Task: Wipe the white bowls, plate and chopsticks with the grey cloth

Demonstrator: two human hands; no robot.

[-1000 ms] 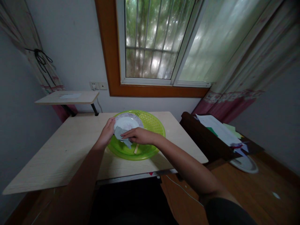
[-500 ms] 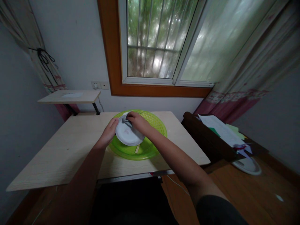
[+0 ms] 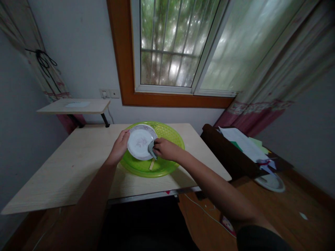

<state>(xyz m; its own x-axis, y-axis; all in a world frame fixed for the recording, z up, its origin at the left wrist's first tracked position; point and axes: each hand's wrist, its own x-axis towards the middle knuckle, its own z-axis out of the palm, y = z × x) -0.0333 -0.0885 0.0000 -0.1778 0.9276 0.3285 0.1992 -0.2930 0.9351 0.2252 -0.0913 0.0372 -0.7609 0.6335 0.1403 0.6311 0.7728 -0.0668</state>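
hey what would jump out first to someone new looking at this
The bright green basket on the pale desk stands out first. Above it, the left hand holds a white plate, while the right hand presses a gray cloth at its edge.

A white plate (image 3: 141, 142) with a patterned rim is tilting face up over a green basket (image 3: 170, 137); a crumpled grey cloth (image 3: 152, 150) is pressing against its right edge, above a pale wooden stick (image 3: 151, 164).
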